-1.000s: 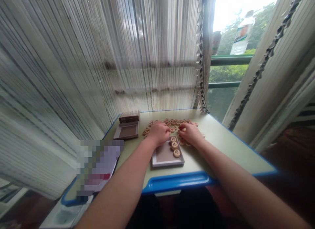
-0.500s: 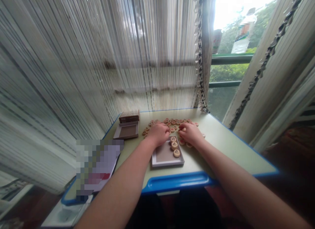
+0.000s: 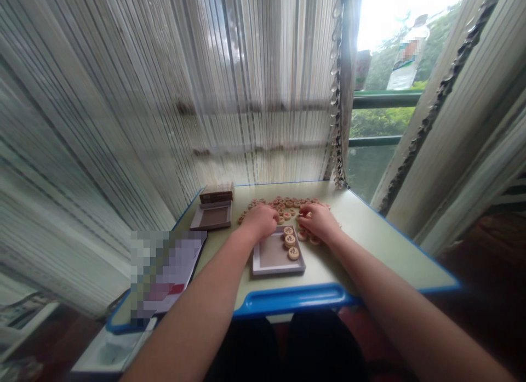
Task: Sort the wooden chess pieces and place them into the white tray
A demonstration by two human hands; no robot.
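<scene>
My left hand [image 3: 261,220] hovers over the far left corner of a shallow box tray [image 3: 269,256], its fingers curled downward; whatever is in them is hidden. Three round wooden Chinese chess pieces [image 3: 290,240] stand in a column along the tray's right side, dark characters facing up. Beyond the tray, many loose chess pieces [image 3: 287,214] are spread in an arc, some with red characters. My right hand [image 3: 319,221] is among the pieces right of the tray, thumb and fingers apart around a chess piece [image 3: 309,214]. Other pieces lie partly under its palm.
A second shallow box [image 3: 211,216] rests at the table's back left, with a brown box [image 3: 216,192] behind it. A purple-white flat item [image 3: 176,272], partly pixelated, lies left of my forearm. The table has a raised blue edge [image 3: 298,297]. String curtains hang behind.
My left hand has shifted slightly left and back from the loose pieces. My right hand stays at nearly the same spot. The three pieces in the tray keep their arrangement.
</scene>
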